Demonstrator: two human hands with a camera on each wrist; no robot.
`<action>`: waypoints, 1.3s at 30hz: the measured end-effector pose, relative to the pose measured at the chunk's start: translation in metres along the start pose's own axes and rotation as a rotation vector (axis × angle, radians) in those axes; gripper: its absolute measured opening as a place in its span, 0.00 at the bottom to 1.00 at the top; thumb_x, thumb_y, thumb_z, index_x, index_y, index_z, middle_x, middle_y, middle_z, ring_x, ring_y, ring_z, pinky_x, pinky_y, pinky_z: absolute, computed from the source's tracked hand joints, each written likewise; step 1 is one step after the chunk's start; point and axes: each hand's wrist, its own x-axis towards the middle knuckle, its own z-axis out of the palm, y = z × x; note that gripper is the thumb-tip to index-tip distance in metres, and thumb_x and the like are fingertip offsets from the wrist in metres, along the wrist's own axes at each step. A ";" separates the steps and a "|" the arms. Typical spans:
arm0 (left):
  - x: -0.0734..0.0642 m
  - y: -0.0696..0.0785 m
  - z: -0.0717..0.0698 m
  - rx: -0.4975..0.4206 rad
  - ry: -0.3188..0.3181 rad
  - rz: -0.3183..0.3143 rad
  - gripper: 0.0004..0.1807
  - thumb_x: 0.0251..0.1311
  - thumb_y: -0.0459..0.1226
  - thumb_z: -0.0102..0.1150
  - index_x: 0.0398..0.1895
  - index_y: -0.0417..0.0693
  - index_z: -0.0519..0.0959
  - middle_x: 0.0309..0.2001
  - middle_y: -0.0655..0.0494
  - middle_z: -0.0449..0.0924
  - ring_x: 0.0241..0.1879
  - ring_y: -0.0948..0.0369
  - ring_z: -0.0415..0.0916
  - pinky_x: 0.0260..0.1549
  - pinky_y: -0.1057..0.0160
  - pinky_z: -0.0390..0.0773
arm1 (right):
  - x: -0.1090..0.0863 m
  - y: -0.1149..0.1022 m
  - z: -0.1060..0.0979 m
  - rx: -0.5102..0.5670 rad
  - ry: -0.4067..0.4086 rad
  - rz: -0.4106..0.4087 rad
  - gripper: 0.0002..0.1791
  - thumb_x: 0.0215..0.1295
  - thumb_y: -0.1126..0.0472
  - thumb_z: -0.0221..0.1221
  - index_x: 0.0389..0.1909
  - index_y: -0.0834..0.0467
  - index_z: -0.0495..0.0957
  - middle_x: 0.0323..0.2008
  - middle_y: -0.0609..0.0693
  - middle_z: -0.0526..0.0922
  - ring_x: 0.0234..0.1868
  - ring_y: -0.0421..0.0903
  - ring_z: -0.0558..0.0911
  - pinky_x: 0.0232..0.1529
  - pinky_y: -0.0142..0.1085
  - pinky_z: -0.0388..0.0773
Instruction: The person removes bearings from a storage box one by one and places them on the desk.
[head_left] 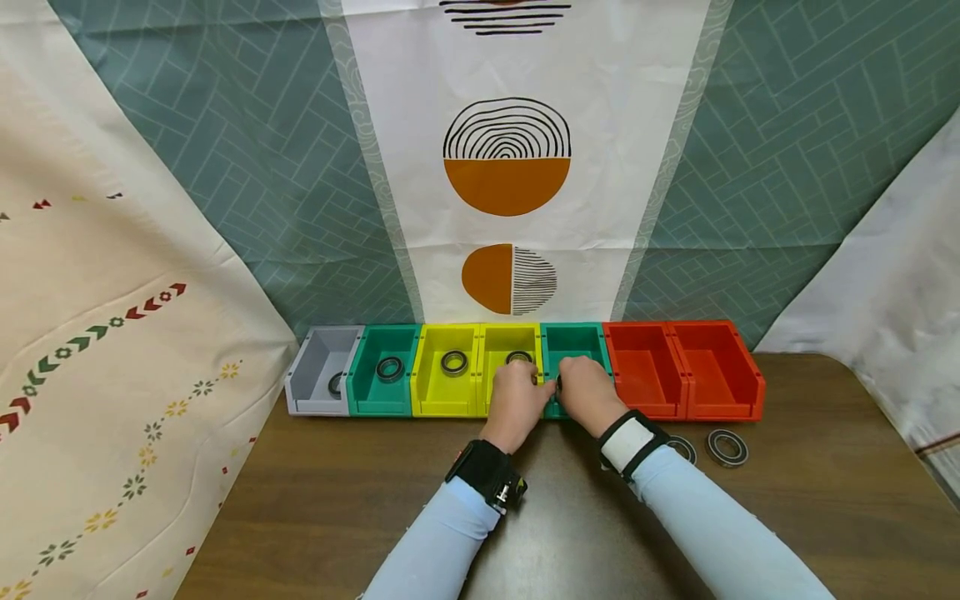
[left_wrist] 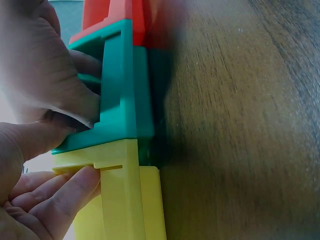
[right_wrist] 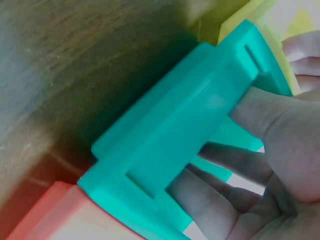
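Observation:
My right hand [head_left: 589, 393] reaches into the right-hand green bin [head_left: 572, 335]. A thin dark edge of a ring bearing [head_left: 558, 384] shows at its thumb side, where the hand holds it; most of the ring is hidden. Close beside it, my left hand [head_left: 515, 404] is at the right wall of the neighbouring yellow bin [left_wrist: 120, 200]. Its fingers [left_wrist: 70, 200] lie loosely inside the yellow bin, while its thumb [left_wrist: 45, 140] reaches over towards the green side, near the right hand. Behind the left hand another bearing [head_left: 519, 357] lies in that yellow bin.
Leftwards in the row, a yellow bin [head_left: 468, 404], a green bin [head_left: 360, 404] and a grey bin [head_left: 315, 400] each hold a bearing. Two red bins [head_left: 716, 407] stand at the right end. Bearings [head_left: 727, 447] lie on the wooden table [head_left: 300, 517] before them.

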 end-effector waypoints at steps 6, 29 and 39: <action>0.000 -0.001 0.001 -0.015 0.005 0.003 0.16 0.52 0.42 0.67 0.15 0.45 0.75 0.16 0.61 0.51 0.11 0.64 0.56 0.09 0.70 0.54 | -0.007 0.000 -0.016 0.055 0.031 0.020 0.14 0.53 0.54 0.67 0.24 0.61 0.76 0.18 0.52 0.74 0.22 0.46 0.73 0.22 0.36 0.72; -0.001 0.000 -0.001 -0.027 -0.021 -0.025 0.13 0.53 0.43 0.66 0.31 0.41 0.84 0.18 0.58 0.67 0.19 0.62 0.68 0.15 0.69 0.69 | -0.054 0.023 -0.092 0.225 0.354 0.004 0.24 0.55 0.53 0.63 0.51 0.63 0.77 0.35 0.57 0.82 0.32 0.51 0.78 0.26 0.40 0.78; -0.001 0.003 -0.002 -0.043 -0.021 -0.017 0.11 0.53 0.41 0.66 0.24 0.43 0.81 0.15 0.60 0.61 0.17 0.63 0.66 0.13 0.69 0.64 | -0.074 0.031 -0.101 0.201 0.417 -0.006 0.28 0.52 0.53 0.67 0.52 0.63 0.77 0.40 0.59 0.83 0.36 0.52 0.80 0.32 0.45 0.81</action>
